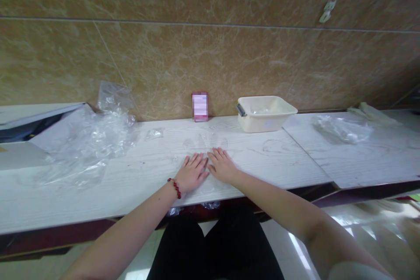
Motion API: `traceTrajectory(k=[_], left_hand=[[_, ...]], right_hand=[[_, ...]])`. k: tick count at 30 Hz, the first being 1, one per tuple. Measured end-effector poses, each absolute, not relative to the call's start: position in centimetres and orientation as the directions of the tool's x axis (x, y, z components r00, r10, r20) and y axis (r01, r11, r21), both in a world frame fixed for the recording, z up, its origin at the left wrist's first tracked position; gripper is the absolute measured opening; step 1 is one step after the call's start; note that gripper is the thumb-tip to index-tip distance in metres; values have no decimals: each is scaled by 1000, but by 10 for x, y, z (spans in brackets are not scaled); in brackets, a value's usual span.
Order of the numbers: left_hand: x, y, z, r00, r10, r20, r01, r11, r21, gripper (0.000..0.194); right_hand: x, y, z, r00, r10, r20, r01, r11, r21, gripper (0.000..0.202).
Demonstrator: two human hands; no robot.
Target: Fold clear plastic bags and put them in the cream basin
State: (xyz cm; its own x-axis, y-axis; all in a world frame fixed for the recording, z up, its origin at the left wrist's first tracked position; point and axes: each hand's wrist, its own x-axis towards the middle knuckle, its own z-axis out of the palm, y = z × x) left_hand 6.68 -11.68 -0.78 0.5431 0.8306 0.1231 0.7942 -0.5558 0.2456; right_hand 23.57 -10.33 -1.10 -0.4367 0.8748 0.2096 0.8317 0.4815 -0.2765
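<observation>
My left hand (192, 172) lies palm down on the white wood-grain table (144, 192), fingers extended, with a red bead bracelet (175, 187) at its wrist. Close beside it my right hand (223, 166) also rests flat, its thumb side towards the left hand. Faint clear shapes (203, 141), perhaps thin plastic, show on the tabletop just beyond the fingertips; I cannot make out exactly what they are. Neither hand grips anything. A phone (200, 106) with a blurred screen leans upright against the wall behind them.
A cream plastic bin (267, 122) with a grey handle stands at the back right. Crumpled clear bags (88, 140) spread beside a white open box (22, 155) on the left. A small clear packet (154, 134) lies nearby. More clear plastic (344, 129) sits far right.
</observation>
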Motion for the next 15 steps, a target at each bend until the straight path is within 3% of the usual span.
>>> traceTrajectory(k=[9, 15], left_hand=[[55, -105, -7, 578, 815, 18, 814, -579, 46, 65], [45, -104, -9, 615, 786, 59, 787, -616, -1, 72]], right_hand=[[238, -102, -3, -413, 909, 47, 896, 415, -158, 64], [222, -114, 4, -440, 889, 125, 872, 457, -176, 64]])
